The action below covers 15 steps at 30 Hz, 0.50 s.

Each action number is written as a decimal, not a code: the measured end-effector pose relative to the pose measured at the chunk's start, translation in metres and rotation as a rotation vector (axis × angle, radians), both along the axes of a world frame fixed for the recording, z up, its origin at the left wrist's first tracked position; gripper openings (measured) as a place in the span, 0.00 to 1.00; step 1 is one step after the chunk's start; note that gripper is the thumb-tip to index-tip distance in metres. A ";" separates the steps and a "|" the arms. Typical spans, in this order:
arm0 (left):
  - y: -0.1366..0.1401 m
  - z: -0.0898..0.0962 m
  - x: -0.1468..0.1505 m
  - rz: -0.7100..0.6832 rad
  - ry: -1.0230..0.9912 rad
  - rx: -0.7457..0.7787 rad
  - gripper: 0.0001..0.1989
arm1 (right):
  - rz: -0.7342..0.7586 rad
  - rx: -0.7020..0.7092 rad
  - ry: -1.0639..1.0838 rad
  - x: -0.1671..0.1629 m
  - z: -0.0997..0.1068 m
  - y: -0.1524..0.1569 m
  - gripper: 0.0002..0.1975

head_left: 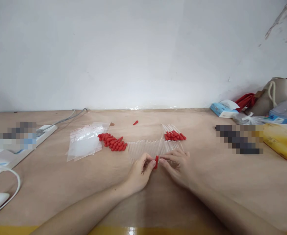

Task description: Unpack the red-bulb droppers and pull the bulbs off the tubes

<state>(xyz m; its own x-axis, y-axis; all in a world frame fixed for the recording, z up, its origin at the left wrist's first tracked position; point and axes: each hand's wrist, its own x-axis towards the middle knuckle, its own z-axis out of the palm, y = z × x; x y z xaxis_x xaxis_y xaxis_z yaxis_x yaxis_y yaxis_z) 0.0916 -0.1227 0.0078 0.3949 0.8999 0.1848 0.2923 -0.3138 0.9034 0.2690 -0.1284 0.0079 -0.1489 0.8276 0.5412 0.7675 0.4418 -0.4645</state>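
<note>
Between the thumb and fingers of my left hand (142, 169) is a red rubber dropper bulb (156, 162), its rounded end low. A thin clear tube (161, 143) rises above the bulb, apparently joined to it. My right hand (179, 164) is just right of the bulb, fingers stretched out, thumb and index tips close to it; I cannot tell whether they touch it. Beneath and beyond both hands lies a row of clear tubes (143, 148). To the left is a pile of loose red bulbs (112, 142). Several droppers with bulbs fitted (174, 135) lie at the back right.
Clear plastic bags (86, 142) lie left of the bulb pile. One red bulb (135, 122) sits alone farther back. A white power strip (45, 130) with cables is at far left. On the right are a tissue box (223, 110) and a yellow package (281, 140).
</note>
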 end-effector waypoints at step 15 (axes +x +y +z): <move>0.008 0.016 -0.033 0.202 0.743 1.320 0.08 | 0.129 0.339 -0.266 -0.005 0.001 -0.007 0.05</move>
